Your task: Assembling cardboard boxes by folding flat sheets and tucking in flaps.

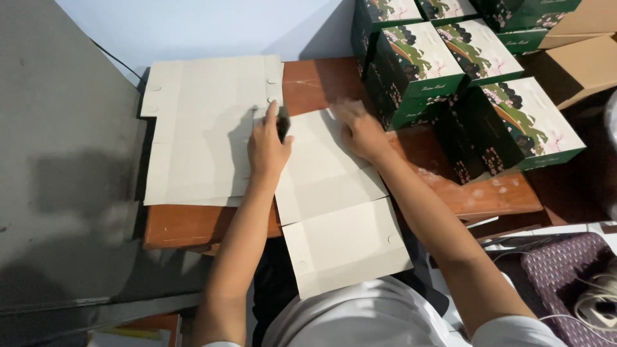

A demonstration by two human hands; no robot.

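A flat, unfolded cardboard box blank [334, 193] lies grey side up across the wooden table [488, 196], hanging over the near edge toward me. My left hand [267, 148] rests on the blank's upper left corner, fingers folded around a small dark object I cannot identify. My right hand [360, 132] presses its spread fingers on the blank's top edge; it is blurred. A stack of similar flat blanks [199, 128] lies to the left, under the left hand's side.
Several assembled dark green boxes with flower prints [463, 83] are piled at the table's right and back. Brown cardboard cartons [581, 61] stand at the top right. A grey floor [64, 160] lies to the left. A purple patterned cloth and cords [565, 276] sit at the lower right.
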